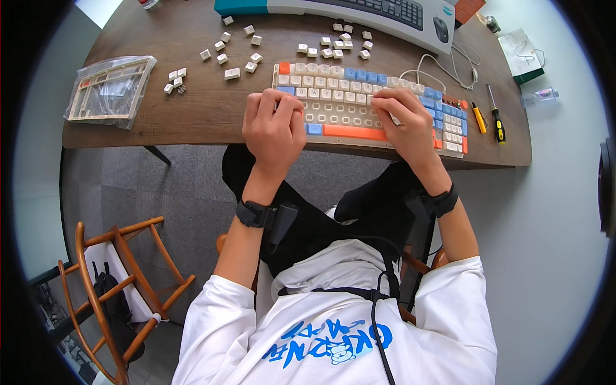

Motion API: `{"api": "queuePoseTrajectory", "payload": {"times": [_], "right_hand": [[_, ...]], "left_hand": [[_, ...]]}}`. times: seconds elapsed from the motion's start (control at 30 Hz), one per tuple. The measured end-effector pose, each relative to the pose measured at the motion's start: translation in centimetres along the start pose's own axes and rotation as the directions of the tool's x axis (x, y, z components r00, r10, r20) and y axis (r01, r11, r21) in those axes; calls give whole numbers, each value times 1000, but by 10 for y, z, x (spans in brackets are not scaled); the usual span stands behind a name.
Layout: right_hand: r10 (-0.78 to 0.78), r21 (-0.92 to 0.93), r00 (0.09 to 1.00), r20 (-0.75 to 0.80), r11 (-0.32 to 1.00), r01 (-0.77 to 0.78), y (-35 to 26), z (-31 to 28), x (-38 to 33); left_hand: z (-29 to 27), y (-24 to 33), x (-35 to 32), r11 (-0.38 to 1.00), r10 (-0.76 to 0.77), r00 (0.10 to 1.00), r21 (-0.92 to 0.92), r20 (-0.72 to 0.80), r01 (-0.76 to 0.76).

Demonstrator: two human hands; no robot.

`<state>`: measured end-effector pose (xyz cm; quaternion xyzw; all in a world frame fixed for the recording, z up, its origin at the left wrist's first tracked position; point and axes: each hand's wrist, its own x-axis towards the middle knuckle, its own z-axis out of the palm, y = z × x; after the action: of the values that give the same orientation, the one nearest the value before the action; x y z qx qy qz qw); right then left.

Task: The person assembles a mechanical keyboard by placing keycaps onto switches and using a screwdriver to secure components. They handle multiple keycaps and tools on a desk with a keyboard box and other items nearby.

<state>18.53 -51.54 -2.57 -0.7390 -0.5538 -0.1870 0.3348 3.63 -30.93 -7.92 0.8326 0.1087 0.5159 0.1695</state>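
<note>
On desk (212, 115), hands (276, 131) (409, 115) hide part of kybd (346, 98); L grip unclear.

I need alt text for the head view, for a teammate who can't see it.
A person's left hand and right hand are over a white, blue and orange keyboard missing some keycaps. Loose white keycaps lie beyond it, a bagged frame to its left, a black-and-yellow screwdriver to its right.

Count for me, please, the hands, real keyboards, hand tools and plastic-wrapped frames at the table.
Hands (left hand, right hand): 2
Keyboard: 1
Hand tools (yellow tool, black-yellow screwdriver): 2
Plastic-wrapped frame: 1
Total: 6
</note>
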Motion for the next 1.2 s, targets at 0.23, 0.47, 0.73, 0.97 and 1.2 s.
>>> {"api": "queuePoseTrajectory", "payload": {"times": [0.23,0.47,0.73,0.97,1.2], "right_hand": [[51,30,998,37,998,-52,-2,-1,2],[70,81,986,150,993,-83,-2,-5,11],[118,102,972,202,985,-141,0,-10,13],[146,114,963,227,978,-175,-2,-9,13],[174,112,948,268,971,-210,42,-22,83]], "left_hand": [[-1,1,1,1000,-2,1000,8,2,2],[-2,2,0,999,-35,999,23,30,34],[0,1,1,999,-33,999,5,12,33],[-1,3,1,999,-37,999,15,7,37],[-3,5,1,999,-37,999,0,-7,37]]}}
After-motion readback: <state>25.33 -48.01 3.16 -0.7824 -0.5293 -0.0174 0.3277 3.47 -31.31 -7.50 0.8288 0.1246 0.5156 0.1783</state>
